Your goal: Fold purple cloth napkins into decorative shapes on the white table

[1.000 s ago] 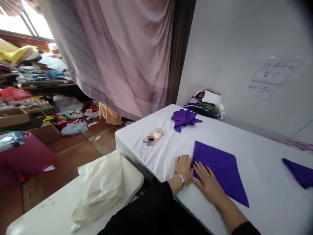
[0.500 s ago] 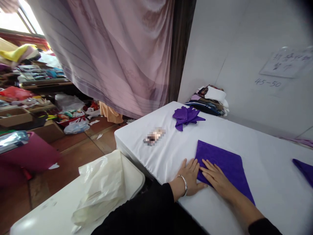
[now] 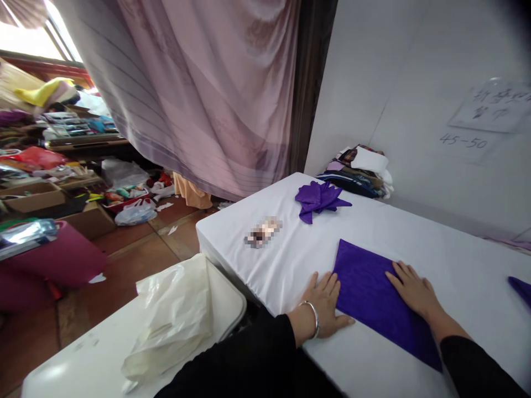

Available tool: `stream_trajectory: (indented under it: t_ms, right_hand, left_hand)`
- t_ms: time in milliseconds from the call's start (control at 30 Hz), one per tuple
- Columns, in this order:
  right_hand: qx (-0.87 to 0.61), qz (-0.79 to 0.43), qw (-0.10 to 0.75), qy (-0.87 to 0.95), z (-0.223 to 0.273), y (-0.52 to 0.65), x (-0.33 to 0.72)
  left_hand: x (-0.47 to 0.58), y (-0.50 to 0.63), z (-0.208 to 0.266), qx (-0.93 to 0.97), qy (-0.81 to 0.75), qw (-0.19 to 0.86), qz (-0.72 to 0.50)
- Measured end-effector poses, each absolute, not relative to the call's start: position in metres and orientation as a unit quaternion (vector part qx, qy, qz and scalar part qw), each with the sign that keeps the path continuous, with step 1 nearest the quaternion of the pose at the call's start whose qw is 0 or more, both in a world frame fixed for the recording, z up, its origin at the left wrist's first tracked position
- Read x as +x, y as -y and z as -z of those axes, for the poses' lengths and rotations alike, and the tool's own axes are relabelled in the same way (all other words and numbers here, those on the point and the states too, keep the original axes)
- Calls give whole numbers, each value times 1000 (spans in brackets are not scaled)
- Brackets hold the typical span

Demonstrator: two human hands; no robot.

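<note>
A flat purple cloth napkin with straight creased edges lies on the white-covered table. My left hand, with a silver bangle at the wrist, rests flat with spread fingers at the napkin's left edge, its fingertips touching the corner there. Across the napkin, my right hand presses down flat near its far right edge, fingers extended. Farther back on the table sits another purple napkin, folded into pointed petals. Part of a purple cloth shows at the right edge.
A blurred-out object lies at the table's left side. Folded clothes are piled by the wall. A cream plastic bag rests on a white stool. Behind hang pink curtains; boxes and bags clutter the floor at left.
My right hand has slid from the napkin's left part across to its far right edge, uncovering the near edge. My left hand has stayed in place. The view has shifted slightly.
</note>
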State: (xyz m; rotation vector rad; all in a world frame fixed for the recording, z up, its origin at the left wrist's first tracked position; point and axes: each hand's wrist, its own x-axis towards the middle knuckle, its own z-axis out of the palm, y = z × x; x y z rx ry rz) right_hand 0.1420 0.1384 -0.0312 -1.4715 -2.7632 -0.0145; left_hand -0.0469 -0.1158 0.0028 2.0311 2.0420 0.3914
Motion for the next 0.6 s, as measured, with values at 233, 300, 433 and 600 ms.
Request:
stream_trajectory:
  t_ms: [233, 300, 433, 600]
  right_hand:
    - [-345, 15, 11, 939, 8, -90, 75]
    - [-321, -10, 2, 947, 10, -86, 58]
    - [-362, -16, 3, 932, 20, -112, 61]
    - [-457, 2, 14, 889, 34, -158, 110]
  left_hand:
    - [-46, 117, -7, 692, -700, 114, -134]
    - [-46, 117, -8, 690, -701, 120, -134]
    - [-46, 118, -8, 688, -702, 120, -136]
    - [-47, 118, -5, 696, -698, 113, -128]
